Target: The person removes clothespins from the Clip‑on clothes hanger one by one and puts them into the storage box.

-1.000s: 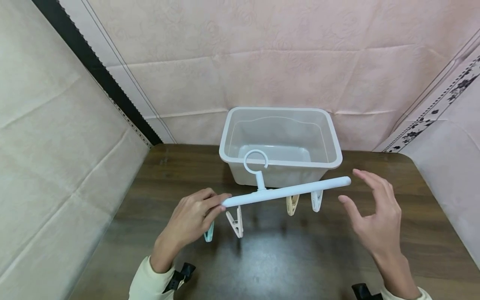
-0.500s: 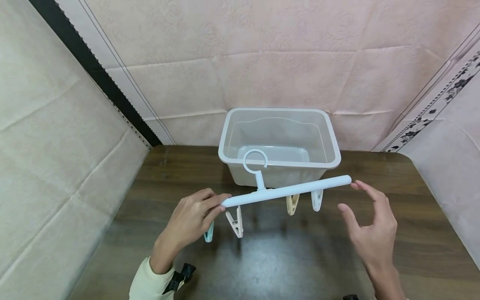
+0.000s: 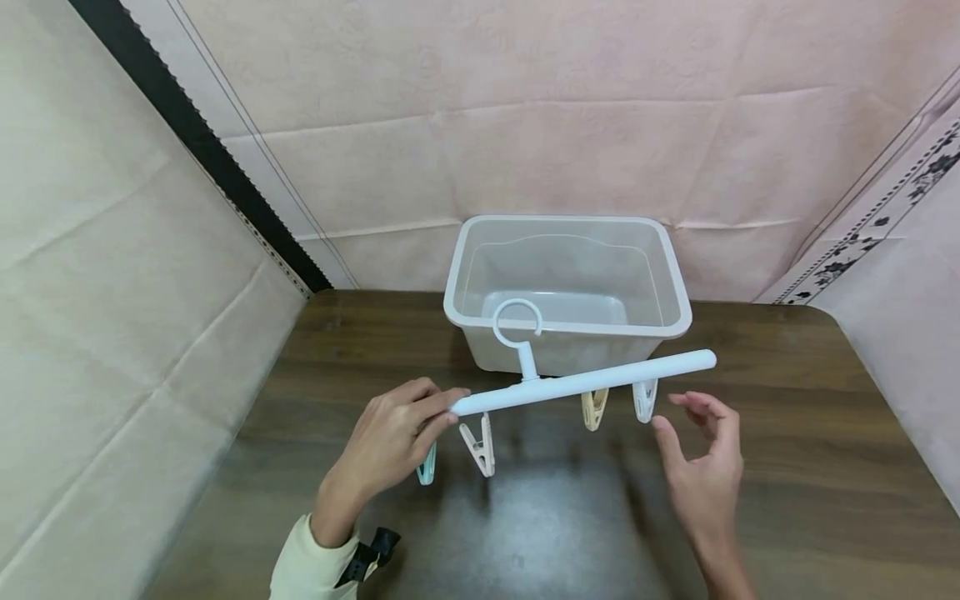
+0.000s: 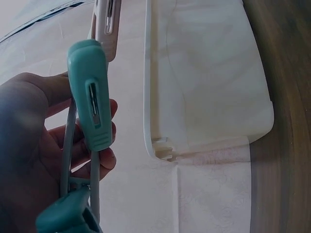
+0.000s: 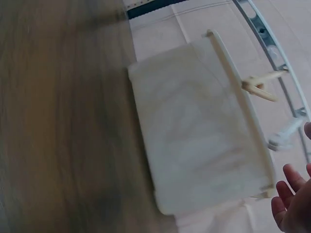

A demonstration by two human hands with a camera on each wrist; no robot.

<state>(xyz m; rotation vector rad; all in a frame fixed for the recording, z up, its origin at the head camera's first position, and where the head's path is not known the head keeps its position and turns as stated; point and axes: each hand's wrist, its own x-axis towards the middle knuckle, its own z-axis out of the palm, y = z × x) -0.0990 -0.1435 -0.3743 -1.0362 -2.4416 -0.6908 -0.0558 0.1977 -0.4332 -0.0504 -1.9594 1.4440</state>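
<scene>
A light blue clip hanger [image 3: 585, 384] is held up off the table, its hook upright and its bar rising to the right. My left hand [image 3: 390, 433] grips the bar's left end between thumb and fingers. Teal clothespins [image 4: 90, 94] hang by that hand, partly hidden in the head view. Farther along the bar hang a pale pinkish clothespin [image 3: 480, 446], a beige clothespin [image 3: 595, 408] and a light blue clothespin [image 3: 644, 400]. My right hand [image 3: 705, 467] is just right of the light blue clothespin, fingers loosely bent and apart from it, holding nothing.
A translucent plastic bin [image 3: 567, 327] stands behind the hanger at the back of the brown wooden table [image 3: 360, 333], with nothing seen inside. Pale cloth [image 3: 585, 158] walls the back and both sides.
My right hand has moved left and down, from beyond the bar's right end to beside the light blue clothespin, its fingers bending more. The left hand and hanger have stayed nearly still.
</scene>
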